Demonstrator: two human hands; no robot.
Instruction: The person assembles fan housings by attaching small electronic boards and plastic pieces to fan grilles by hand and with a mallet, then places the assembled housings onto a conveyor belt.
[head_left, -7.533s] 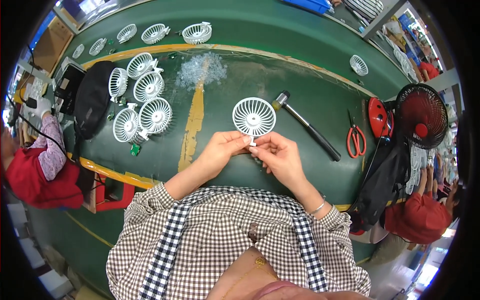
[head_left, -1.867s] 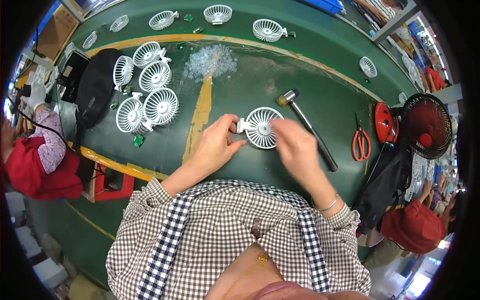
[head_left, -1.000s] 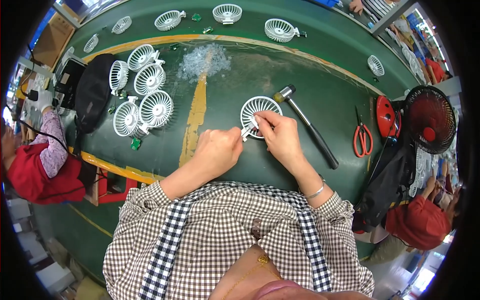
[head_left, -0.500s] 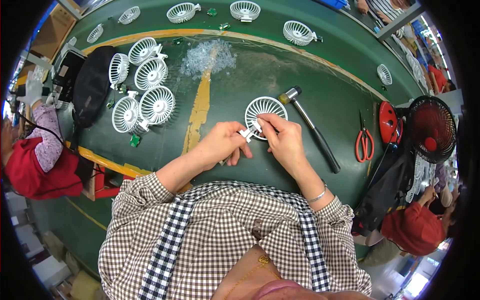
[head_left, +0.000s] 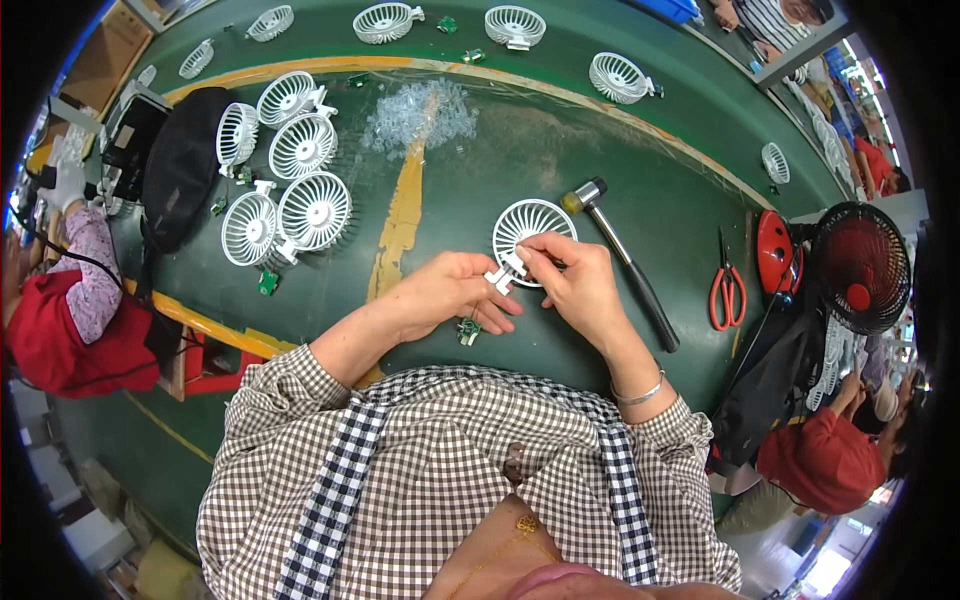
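A white round slotted fan housing point(head_left: 532, 222) lies in front of me on the green tabletop, its narrow bracket point(head_left: 500, 279) pointing toward me. My left hand point(head_left: 452, 292) is closed on the bracket's end, thumb and forefinger above, the other fingers curled below. With thumb and forefinger, my right hand point(head_left: 578, 285) pinches where the bracket meets the rim; anything small between those fingertips is hidden. Just under my left fingers shows a small green circuit board point(head_left: 468, 331). Beyond my right hand, a hammer point(head_left: 630, 265) lies with its head near the housing.
More fan housings point(head_left: 316, 211) cluster at left, with small boards beside them. A pile of clear small pieces point(head_left: 420, 115) lies farther back. Red-handled pliers point(head_left: 728, 292) and a black fan point(head_left: 862, 268) are at right. Housings ride a belt point(head_left: 560, 50) along the far side. Co-workers sit on both sides.
Housings on the far belt have shifted to the right. The green board under my left fingers has come into fuller view. Both hands keep nearly the same place on the housing.
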